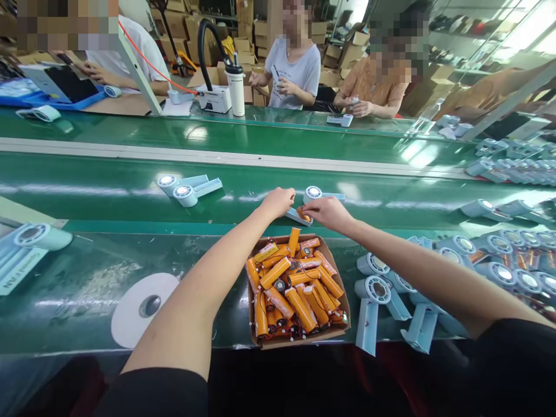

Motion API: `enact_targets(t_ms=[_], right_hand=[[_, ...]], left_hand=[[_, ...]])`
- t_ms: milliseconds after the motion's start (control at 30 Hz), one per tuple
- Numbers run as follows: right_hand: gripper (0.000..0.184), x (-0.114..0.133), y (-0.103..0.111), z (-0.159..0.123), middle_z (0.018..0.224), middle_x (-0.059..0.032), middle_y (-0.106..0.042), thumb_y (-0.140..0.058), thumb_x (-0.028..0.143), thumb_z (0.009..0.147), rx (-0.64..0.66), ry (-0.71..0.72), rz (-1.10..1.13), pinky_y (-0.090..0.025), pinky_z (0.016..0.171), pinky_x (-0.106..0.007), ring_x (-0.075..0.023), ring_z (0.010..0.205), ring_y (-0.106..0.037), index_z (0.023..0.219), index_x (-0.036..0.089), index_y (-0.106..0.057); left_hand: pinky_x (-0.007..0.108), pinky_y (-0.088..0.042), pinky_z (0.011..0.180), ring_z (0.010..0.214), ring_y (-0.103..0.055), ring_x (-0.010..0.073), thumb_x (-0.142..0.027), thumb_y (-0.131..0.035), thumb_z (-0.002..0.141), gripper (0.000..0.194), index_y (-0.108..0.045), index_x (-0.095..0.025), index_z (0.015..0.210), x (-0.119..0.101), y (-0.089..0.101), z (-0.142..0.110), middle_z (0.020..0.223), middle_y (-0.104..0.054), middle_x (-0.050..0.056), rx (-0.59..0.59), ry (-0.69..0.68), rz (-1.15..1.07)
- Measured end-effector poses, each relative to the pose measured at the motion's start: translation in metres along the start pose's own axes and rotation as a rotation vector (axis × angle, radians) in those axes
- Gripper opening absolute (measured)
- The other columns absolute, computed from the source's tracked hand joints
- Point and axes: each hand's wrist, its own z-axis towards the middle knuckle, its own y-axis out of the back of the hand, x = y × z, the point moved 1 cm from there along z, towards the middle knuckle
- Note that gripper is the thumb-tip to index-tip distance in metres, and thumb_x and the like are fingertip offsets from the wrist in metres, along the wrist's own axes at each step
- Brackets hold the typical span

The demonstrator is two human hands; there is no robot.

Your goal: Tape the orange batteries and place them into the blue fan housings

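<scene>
Over the near edge of the green belt, my left hand (278, 202) is closed at the left end of a light blue handheld fan housing (297, 218); its fan head is hidden by the hand. My right hand (329, 212) pinches an orange battery pack (303, 215) at the open handle trough of that housing. Just behind my fingers lies another light blue fan (313, 194), handle to the right. Below my hands a cardboard box (255, 339) is heaped with orange battery packs (299, 310) with thin wires.
Two fans (186, 195) lie on the belt to the left. Many fan housings (376, 289) crowd the bench at right. A white tape roll (130, 310) sits beside my left forearm, with stacked housings (41, 237) farther left. Across the belt, people sit near a white tumbler (235, 90).
</scene>
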Motion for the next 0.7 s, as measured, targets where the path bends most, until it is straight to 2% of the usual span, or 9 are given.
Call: enact_targets(t_ms=[167, 300, 433, 533, 600, 700], right_hand=[[0.032, -0.006, -0.016, 0.009, 0.104, -0.0084, -0.084, -0.057, 0.021, 0.102, -0.062, 0.012, 0.044, -0.058, 0.082, -0.03, -0.0201, 0.089, -0.076, 0.125, 0.018, -0.08], [0.029, -0.014, -0.017, 0.015, 0.111, -0.0117, -0.081, -0.061, 0.026, 0.103, 0.019, 0.117, -0.016, -0.056, 0.09, -0.034, -0.0243, 0.099, -0.074, 0.119, 0.02, -0.085], [0.033, -0.02, -0.023, 0.014, 0.115, -0.0146, -0.078, -0.06, 0.032, 0.106, 0.122, 0.205, -0.101, -0.053, 0.095, -0.038, -0.0264, 0.103, -0.071, 0.125, 0.021, -0.083], [0.036, -0.022, -0.027, 0.011, 0.127, -0.0176, -0.074, -0.059, 0.036, 0.106, 0.159, 0.225, -0.157, -0.052, 0.097, -0.04, -0.0303, 0.112, -0.067, 0.132, 0.021, -0.08], [0.038, -0.022, -0.025, 0.011, 0.132, -0.0177, -0.073, -0.057, 0.035, 0.107, 0.177, 0.225, -0.184, -0.052, 0.094, -0.04, -0.0309, 0.114, -0.067, 0.137, 0.022, -0.078], [0.036, -0.018, -0.018, 0.014, 0.137, -0.0152, -0.072, -0.055, 0.034, 0.107, 0.2, 0.23, -0.214, -0.052, 0.089, -0.035, -0.0278, 0.11, -0.07, 0.131, 0.023, -0.08]], left_hand=[[0.047, -0.061, 0.1, 0.111, -0.072, 0.0232, -0.042, -0.069, 0.104, 0.03, -0.071, -0.018, 0.122, -0.001, 0.0, 0.003, 0.122, -0.074, 0.008, 0.003, -0.019, 0.0], [0.046, -0.06, 0.101, 0.108, -0.072, 0.0223, -0.04, -0.067, 0.105, 0.027, -0.072, -0.017, 0.118, -0.004, -0.004, 0.005, 0.115, -0.075, 0.007, -0.005, -0.038, -0.017], [0.042, -0.056, 0.099, 0.108, -0.073, 0.0239, -0.031, -0.062, 0.106, 0.019, -0.073, -0.018, 0.115, -0.007, -0.009, 0.009, 0.109, -0.078, 0.007, -0.007, -0.038, -0.038], [0.038, -0.053, 0.098, 0.112, -0.072, 0.0255, -0.024, -0.06, 0.105, 0.017, -0.073, -0.019, 0.114, -0.009, -0.01, 0.013, 0.11, -0.079, 0.009, -0.002, -0.034, -0.051], [0.04, -0.055, 0.099, 0.11, -0.072, 0.0242, -0.026, -0.062, 0.105, 0.016, -0.073, -0.018, 0.113, -0.011, -0.008, 0.015, 0.111, -0.078, 0.009, 0.013, -0.039, -0.058], [0.046, -0.058, 0.101, 0.108, -0.071, 0.0226, -0.037, -0.066, 0.105, 0.024, -0.072, -0.017, 0.115, -0.014, -0.005, 0.015, 0.115, -0.075, 0.007, 0.028, -0.048, -0.064]])
